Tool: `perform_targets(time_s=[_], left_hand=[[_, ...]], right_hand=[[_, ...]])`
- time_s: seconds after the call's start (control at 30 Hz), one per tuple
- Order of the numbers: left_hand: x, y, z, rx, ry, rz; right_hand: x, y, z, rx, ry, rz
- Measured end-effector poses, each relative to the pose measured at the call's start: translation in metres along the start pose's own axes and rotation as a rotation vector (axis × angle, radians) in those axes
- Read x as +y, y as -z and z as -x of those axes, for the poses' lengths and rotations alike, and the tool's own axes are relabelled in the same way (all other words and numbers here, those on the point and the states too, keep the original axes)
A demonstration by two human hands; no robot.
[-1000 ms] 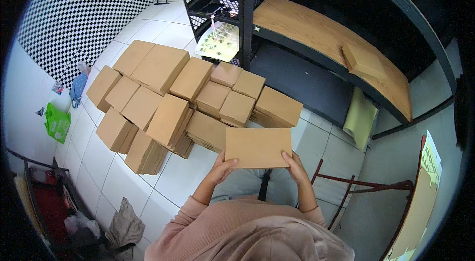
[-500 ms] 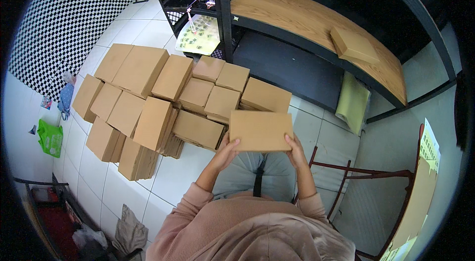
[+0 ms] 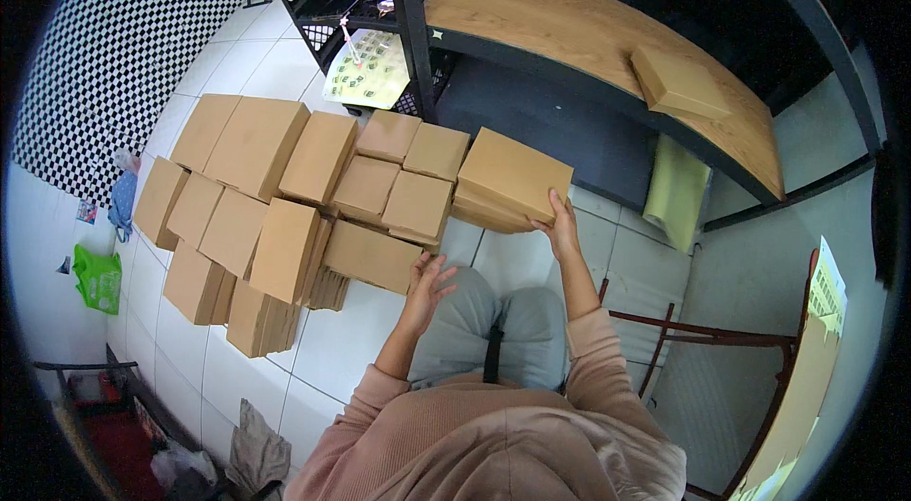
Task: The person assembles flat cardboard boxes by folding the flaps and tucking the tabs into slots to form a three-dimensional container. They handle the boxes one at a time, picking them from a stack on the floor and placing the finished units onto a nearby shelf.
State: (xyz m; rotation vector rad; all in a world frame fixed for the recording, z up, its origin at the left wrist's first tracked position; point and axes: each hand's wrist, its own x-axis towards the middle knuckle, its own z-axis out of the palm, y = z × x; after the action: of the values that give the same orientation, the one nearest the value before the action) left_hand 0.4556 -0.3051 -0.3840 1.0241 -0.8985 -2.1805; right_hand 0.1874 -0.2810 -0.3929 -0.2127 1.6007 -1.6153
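Observation:
My right hand (image 3: 561,223) grips the near right corner of a brown cardboard box (image 3: 517,171), which rests on top of the rightmost stack on the floor. Its thumb is at the near edge and its fingers are along the side. My left hand (image 3: 428,290) is open with fingers apart, holding nothing. It hovers beside the right end of a long, flat cardboard box (image 3: 373,256); whether it touches it I cannot tell. Several more stacks of cardboard boxes (image 3: 254,146) in different sizes stand close together to the left.
A black shelf with a wood-look top (image 3: 569,31) runs along the back right, bearing one cardboard box (image 3: 678,83). A dark rack (image 3: 403,27) stands at its left end. Reddish metal bars (image 3: 702,335) are at my right. A green bag (image 3: 98,278) lies far left.
The box held in both hands has gone up and right onto the rightmost stack. My left hand has let go and opened, while my right hand stays on it. The view has shifted slightly.

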Motion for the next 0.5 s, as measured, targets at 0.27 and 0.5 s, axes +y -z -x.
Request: perform_targets(time_s=[0.27,0.5], left_hand=[[-0.010,0.017,0.020,-0.042,-0.134,0.078],[-0.028,0.039,0.051,0.273,-0.265,0.047]], right_hand=[[0.023,-0.002,0.071,-0.196,0.082,-0.046],[0.097,-0.028,0.152,-0.361,0.037,0.134]])
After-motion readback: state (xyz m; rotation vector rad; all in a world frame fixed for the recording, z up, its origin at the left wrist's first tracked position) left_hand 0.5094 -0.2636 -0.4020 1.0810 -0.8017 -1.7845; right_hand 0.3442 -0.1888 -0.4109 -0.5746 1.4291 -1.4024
